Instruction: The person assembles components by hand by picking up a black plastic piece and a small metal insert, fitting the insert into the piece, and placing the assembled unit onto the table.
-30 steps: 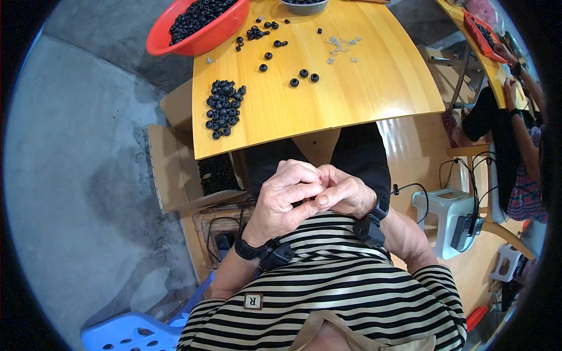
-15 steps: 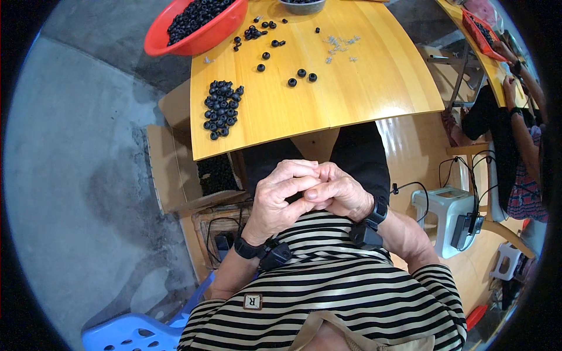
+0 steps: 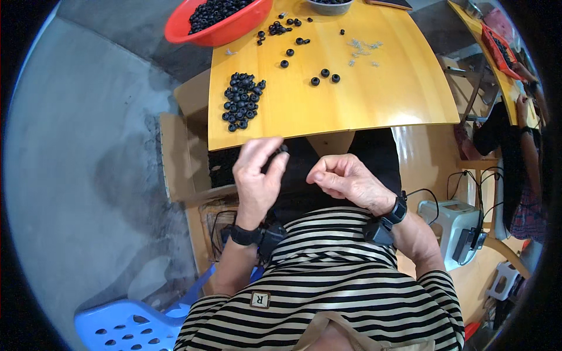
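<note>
Left hand [image 3: 255, 178] and right hand [image 3: 351, 182] are drawn apart, a black bead [image 3: 283, 148] pinched in the left near the table [image 3: 374, 102], right fingers pressed together, contents untellable, so two-handed work seems paused.

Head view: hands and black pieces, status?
Left hand pinching a black piece. Right hand apart, curled, any contents hidden. Black pile on yellow table ahead.

Black pieces [image 3: 242, 104] look smooth, the wooden table [image 3: 386, 99] glossy.

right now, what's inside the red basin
The red basin holds a heap of small black pieces. They cover its bottom, so anything beneath cannot be seen; its far side is cut off by the picture's edge.
</note>
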Tool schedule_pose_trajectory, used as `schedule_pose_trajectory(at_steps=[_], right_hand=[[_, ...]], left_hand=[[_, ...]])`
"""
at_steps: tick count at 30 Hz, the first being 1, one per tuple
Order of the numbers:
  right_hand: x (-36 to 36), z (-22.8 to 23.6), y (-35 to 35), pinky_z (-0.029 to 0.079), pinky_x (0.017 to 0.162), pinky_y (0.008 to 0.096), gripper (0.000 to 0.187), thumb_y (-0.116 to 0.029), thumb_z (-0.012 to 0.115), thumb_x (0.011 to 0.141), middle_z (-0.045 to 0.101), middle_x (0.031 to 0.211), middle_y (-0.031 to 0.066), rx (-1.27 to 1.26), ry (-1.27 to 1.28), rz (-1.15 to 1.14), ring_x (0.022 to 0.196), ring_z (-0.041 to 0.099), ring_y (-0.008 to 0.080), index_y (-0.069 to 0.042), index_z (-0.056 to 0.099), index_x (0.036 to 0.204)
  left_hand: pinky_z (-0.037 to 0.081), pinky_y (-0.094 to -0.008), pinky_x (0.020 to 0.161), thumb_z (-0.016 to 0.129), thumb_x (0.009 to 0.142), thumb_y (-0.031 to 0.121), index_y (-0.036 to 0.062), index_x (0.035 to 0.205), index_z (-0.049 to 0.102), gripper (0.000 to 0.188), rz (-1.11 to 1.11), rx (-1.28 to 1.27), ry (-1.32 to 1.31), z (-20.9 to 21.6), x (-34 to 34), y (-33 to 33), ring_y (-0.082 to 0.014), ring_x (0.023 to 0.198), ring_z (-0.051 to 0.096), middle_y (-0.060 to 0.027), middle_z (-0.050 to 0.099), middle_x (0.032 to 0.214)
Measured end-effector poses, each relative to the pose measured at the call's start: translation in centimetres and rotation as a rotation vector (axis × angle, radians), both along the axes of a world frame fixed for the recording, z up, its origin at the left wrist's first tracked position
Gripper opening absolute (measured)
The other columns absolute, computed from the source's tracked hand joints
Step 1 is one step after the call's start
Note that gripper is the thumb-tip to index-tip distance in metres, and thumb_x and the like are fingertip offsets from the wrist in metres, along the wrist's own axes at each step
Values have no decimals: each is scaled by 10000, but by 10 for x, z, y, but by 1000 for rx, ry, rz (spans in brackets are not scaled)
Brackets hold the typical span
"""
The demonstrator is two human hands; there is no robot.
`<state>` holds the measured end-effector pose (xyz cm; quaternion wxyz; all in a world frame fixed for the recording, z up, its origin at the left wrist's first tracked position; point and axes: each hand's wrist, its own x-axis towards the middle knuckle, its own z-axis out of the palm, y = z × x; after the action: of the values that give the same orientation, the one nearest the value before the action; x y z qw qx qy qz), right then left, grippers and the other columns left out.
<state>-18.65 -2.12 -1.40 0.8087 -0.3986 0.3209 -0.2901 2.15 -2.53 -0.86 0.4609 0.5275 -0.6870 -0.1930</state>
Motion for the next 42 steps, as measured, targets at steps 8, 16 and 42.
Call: schedule_pose_trajectory(at_steps=[8, 16, 42], right_hand=[[-8, 6, -12, 314, 480, 181, 232, -233, 621, 976, 520, 652, -58, -229, 134, -174, 553, 406, 16, -18, 670, 907], [-9, 10, -48, 440, 569, 270, 167, -142, 639, 915, 598, 670, 39, -704, 672, -520, 613, 533, 111, 21, 645, 877], [-18, 4, -60, 508, 611, 249, 261, -220, 663, 940, 648, 807, 14, -389, 229, -471, 700, 604, 85, 1, 650, 1078]], left_hand=[[393, -402, 903, 772, 721, 48, 52, 913, 704, 204, 270, -320, -394, -28, 34, -42, -265, 988, 542, -70, 602, 983], [375, -430, 867, 789, 688, 90, 100, 930, 721, 251, 372, -347, -531, -34, 38, -55, -271, 978, 517, -56, 570, 956], [475, -227, 706, 715, 811, -50, -26, 1054, 688, 246, -139, 31, 140, 11, -15, -15, -112, 762, 585, -59, 652, 892]])
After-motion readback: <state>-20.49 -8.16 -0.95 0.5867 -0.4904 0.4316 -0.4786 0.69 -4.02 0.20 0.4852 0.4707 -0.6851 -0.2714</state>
